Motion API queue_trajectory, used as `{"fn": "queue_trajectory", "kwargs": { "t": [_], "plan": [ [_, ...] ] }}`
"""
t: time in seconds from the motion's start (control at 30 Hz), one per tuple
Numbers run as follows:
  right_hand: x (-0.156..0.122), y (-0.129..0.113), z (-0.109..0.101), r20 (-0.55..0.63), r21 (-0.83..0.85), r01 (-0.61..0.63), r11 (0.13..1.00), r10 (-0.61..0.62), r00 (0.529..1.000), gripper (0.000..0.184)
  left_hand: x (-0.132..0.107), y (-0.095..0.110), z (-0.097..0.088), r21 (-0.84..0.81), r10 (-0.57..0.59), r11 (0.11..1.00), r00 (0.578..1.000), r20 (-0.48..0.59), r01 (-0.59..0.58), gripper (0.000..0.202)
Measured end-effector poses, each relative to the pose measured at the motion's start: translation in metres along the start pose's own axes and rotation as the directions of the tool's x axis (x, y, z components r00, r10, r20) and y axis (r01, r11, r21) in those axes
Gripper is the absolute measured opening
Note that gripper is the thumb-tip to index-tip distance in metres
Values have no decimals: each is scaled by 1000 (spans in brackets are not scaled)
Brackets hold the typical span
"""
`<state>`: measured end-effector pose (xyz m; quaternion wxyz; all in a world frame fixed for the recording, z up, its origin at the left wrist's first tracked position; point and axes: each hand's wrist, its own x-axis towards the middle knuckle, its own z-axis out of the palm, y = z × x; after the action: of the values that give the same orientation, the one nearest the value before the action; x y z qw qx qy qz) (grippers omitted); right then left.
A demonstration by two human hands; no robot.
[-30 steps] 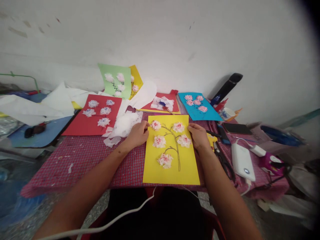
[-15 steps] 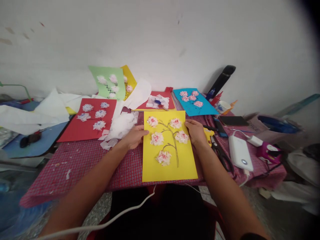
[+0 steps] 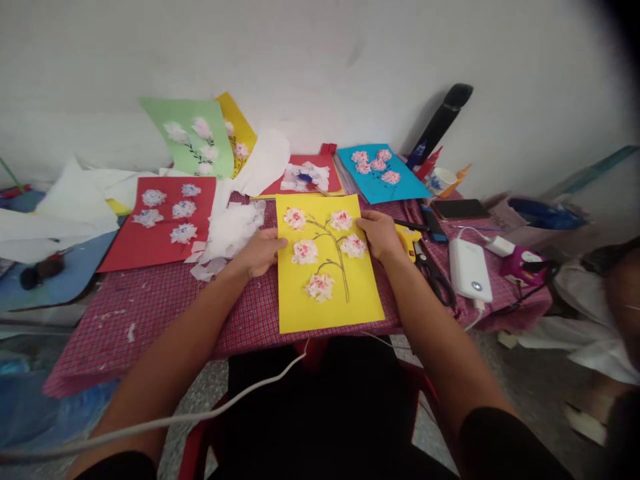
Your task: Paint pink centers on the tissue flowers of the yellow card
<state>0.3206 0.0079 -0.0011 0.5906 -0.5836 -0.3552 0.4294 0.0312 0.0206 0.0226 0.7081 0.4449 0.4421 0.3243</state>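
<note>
A yellow paper sheet (image 3: 325, 313) lies on the checked red tablecloth (image 3: 150, 313), with several pink-and-white tissue flowers (image 3: 305, 252) glued along a drawn brown branch (image 3: 336, 250). My left hand (image 3: 257, 252) grips its left edge, and my right hand (image 3: 380, 235) holds its right edge beside a flower. A heap of white tissue (image 3: 230, 230) lies just left of my left hand. Close to my right hand are a small yellow tool (image 3: 407, 240) and black-handled scissors (image 3: 434, 277).
Further sheets with tissue flowers lie around: red (image 3: 160, 247), blue (image 3: 383, 175), green (image 3: 187, 137). A white power bank (image 3: 469, 270) and a phone (image 3: 460, 209) sit on the right. A white cable (image 3: 200, 413) hangs past the table's front edge. A blurred shape (image 3: 623, 300) shows at the right edge.
The view has tilted downward, so everything sits higher in the picture. Both hands have slid the yellow sheet slightly away from me across the cloth.
</note>
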Motion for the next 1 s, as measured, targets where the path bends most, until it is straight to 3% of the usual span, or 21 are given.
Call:
{"fn": "queue_trajectory", "kwargs": {
  "t": [0.4, 0.63, 0.8, 1.0],
  "plan": [
    [15, 0, 5, 1, 69, -19, 997, 18, 1000, 13, 3, -1, 4, -8, 44, 999, 998, -41, -45, 40],
    [22, 4, 8, -26, 53, -12, 999, 14, 1000, 18, 5, -3, 7, -19, 56, 998, 996, -64, -57, 40],
    [21, 2, 5, -25, 86, -20, 996, 23, 999, 16, 4, -3, 7, -69, 78, 994, 996, -30, -80, 35],
    [17, -1, -2, -27, 52, 0, 999, 1, 1000, 12, -2, 1, 8, -138, -2, 990, 999, 52, 9, 27]
  ]
}}
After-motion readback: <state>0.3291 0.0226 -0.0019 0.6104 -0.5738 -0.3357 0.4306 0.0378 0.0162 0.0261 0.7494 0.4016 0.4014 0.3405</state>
